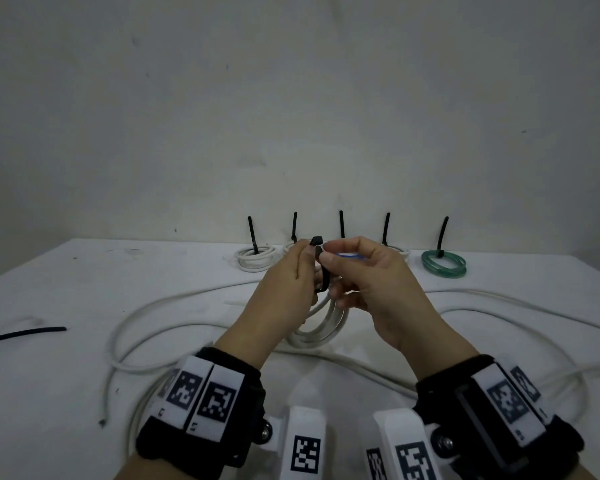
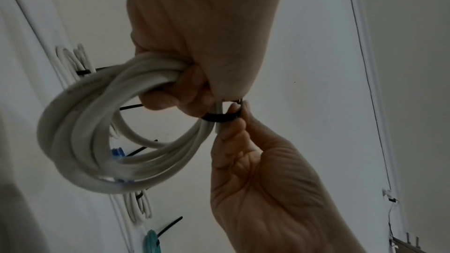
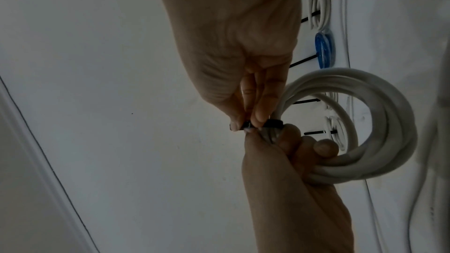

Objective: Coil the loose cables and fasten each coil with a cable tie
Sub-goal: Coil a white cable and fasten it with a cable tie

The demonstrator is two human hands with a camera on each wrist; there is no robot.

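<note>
White cable coil (image 1: 321, 323): several loops, held up above the table (image 1: 84, 289) between both hands, hanging down from them; a black cable tie (image 1: 321, 271) wraps the bundle at its top.
Left hand (image 1: 288, 285): fingers curled round the bundle of the coil, thumb up by the head of the tie; closed firmly on the cable.
Right hand (image 1: 371, 278): thumb and forefinger pinch the tie just beside the left thumb; remaining fingers loosely bent, holding nothing.
Left wrist view: shows the coil (image 2: 102, 132) from below, the tie (image 2: 220, 117) as a dark band crossing the strands, the right hand (image 2: 263, 180) palm-on; whether the tie is already drawn tight cannot be told.
Right wrist view: shows the fingertips (image 3: 260, 114) of the right hand closed on the tie (image 3: 272, 123), the left hand (image 3: 292, 180) clasping the coil (image 3: 380, 122) from underneath.
Head view only: loose white cable (image 1: 174, 306) sprawls in wide loops over the table under and around the hands; a dark cable end (image 1: 25, 334) lies at far left.
Back edge of the table, against the wall: a row of finished coils with ties standing upright; white coil (image 1: 255, 259) at left, green coil (image 1: 444, 263) at right, blue coil (image 1: 349, 256) and others partly hidden behind the hands.
</note>
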